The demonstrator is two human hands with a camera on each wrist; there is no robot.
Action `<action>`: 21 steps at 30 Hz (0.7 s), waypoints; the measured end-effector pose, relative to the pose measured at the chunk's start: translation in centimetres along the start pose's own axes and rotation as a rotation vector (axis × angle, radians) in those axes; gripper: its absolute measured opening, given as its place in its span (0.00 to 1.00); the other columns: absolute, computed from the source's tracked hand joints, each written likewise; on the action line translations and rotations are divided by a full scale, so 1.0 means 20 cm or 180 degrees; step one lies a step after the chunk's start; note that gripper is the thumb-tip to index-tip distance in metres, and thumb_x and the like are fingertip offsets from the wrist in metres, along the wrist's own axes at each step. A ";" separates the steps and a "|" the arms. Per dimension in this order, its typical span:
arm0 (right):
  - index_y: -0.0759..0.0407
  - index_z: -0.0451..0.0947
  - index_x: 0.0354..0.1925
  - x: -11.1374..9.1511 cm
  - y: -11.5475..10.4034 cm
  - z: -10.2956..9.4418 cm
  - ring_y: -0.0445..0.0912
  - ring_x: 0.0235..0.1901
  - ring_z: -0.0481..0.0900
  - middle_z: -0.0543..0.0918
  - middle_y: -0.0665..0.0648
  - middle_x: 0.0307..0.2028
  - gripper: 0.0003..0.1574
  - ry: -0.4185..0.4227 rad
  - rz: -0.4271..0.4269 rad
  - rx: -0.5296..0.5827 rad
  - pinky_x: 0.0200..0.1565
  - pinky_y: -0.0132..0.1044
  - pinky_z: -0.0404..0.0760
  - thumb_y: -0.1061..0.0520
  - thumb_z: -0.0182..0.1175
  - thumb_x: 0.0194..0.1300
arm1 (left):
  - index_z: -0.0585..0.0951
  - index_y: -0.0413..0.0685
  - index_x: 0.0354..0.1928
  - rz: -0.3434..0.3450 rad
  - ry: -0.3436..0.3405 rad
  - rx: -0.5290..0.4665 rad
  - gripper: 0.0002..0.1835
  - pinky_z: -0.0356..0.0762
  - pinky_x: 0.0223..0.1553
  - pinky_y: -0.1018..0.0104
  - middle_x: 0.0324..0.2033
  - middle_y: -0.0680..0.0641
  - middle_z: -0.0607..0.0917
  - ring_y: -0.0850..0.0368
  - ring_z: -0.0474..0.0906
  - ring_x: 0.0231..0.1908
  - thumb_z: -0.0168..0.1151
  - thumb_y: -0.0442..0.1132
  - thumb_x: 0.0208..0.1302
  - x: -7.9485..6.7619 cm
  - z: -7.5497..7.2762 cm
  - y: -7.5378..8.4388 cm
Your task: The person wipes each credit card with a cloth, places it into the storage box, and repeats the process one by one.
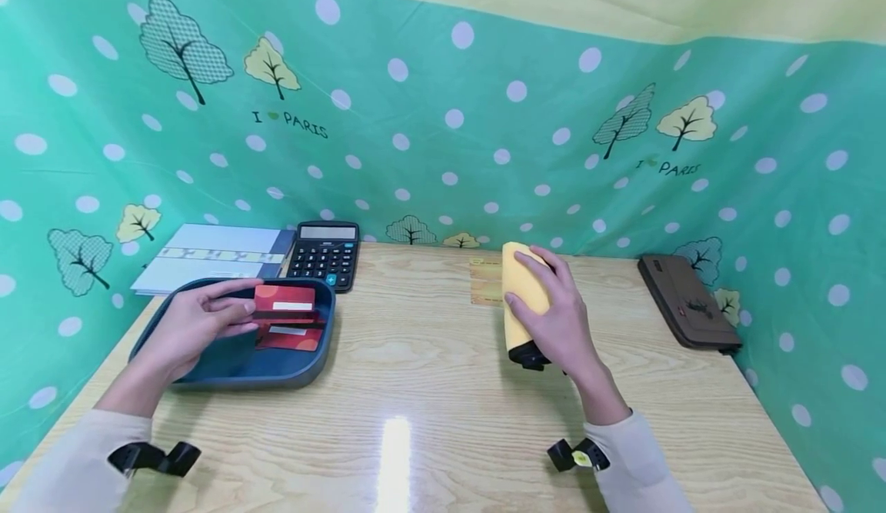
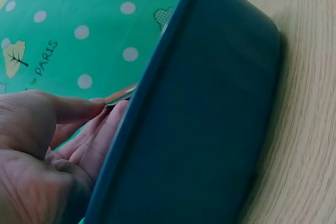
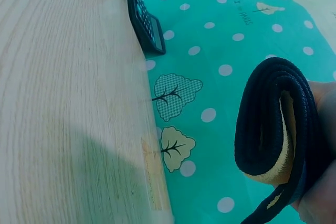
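My left hand [image 1: 197,322] pinches a red card [image 1: 284,298] between thumb and fingers, over a blue tray [image 1: 277,381]. Beneath it, a second red card [image 1: 294,338] lies in the tray. In the left wrist view, the tray's wall [image 2: 199,108] hides most of the pinched card. My right hand [image 1: 557,309] grips a folded yellow cloth [image 1: 519,290] with a black edge, its folded layers showing in the right wrist view. Just left of the cloth, a yellow patterned card or paper [image 1: 486,282] lies on the table, partly covered from view.
A black calculator [image 1: 324,258] lies behind the tray, beside a white and blue folder or book [image 1: 214,250]. At the far right lies a brown zipped wallet-like case [image 1: 688,301]. A green dotted curtain [image 1: 429,113] hangs around the wooden table [image 1: 429,359].
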State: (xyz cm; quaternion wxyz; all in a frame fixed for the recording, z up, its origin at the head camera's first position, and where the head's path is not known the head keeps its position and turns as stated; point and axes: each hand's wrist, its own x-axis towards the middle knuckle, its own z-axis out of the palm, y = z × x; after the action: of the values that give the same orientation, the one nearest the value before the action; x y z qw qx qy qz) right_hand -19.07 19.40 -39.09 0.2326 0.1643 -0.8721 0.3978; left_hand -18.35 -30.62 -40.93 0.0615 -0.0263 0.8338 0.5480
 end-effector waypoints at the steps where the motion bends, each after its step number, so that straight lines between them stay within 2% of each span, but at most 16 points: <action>1: 0.47 0.75 0.70 0.00 0.00 0.00 0.58 0.64 0.75 0.69 0.56 0.73 0.39 0.0001 0.0004 0.0005 0.54 0.54 0.79 0.60 0.73 0.62 | 0.63 0.36 0.77 -0.0010 -0.0016 -0.0022 0.33 0.90 0.49 0.62 0.55 0.47 0.87 0.72 0.88 0.43 0.58 0.44 0.78 0.00 0.00 0.00; 4: 0.47 0.75 0.70 0.00 0.00 0.00 0.58 0.66 0.74 0.69 0.56 0.73 0.39 0.0011 0.0004 0.0010 0.56 0.56 0.79 0.60 0.73 0.61 | 0.63 0.35 0.76 -0.0046 -0.0050 -0.0105 0.34 0.90 0.50 0.60 0.46 0.62 0.87 0.71 0.88 0.43 0.60 0.44 0.77 0.01 -0.01 -0.01; 6: 0.47 0.76 0.70 0.01 0.00 0.00 0.58 0.67 0.73 0.69 0.56 0.73 0.39 0.0018 -0.0008 0.0018 0.58 0.57 0.78 0.61 0.73 0.61 | 0.64 0.34 0.76 -0.0063 -0.0081 -0.0140 0.34 0.90 0.50 0.61 0.43 0.67 0.86 0.71 0.88 0.43 0.60 0.44 0.76 0.02 -0.01 -0.02; 8: 0.48 0.76 0.69 0.01 0.00 -0.01 0.58 0.67 0.73 0.69 0.57 0.73 0.39 0.0026 -0.0020 0.0018 0.59 0.58 0.78 0.61 0.73 0.61 | 0.64 0.34 0.76 -0.0070 -0.0120 -0.0154 0.34 0.90 0.50 0.61 0.42 0.67 0.87 0.71 0.88 0.43 0.61 0.43 0.76 0.02 -0.01 -0.02; 15: 0.48 0.76 0.69 0.00 0.01 -0.01 0.58 0.68 0.73 0.69 0.57 0.73 0.39 0.0016 0.0001 0.0029 0.60 0.59 0.77 0.60 0.73 0.62 | 0.67 0.33 0.74 -0.0113 -0.0167 0.0021 0.33 0.90 0.50 0.63 0.47 0.57 0.88 0.72 0.87 0.43 0.62 0.44 0.76 0.03 -0.01 -0.03; 21: 0.48 0.75 0.70 0.00 0.01 -0.02 0.58 0.68 0.73 0.69 0.56 0.73 0.39 0.0010 0.0023 0.0039 0.60 0.59 0.78 0.60 0.73 0.62 | 0.71 0.34 0.71 -0.0028 -0.0111 0.0166 0.33 0.89 0.48 0.71 0.43 0.61 0.88 0.70 0.87 0.43 0.66 0.47 0.72 0.03 -0.02 -0.04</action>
State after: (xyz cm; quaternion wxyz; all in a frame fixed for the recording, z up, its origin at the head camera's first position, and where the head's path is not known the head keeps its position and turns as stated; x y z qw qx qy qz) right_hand -19.15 19.87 -39.00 0.2315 0.1620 -0.8699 0.4042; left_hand -18.84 -31.29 -41.66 0.0791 -0.0188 0.8465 0.5262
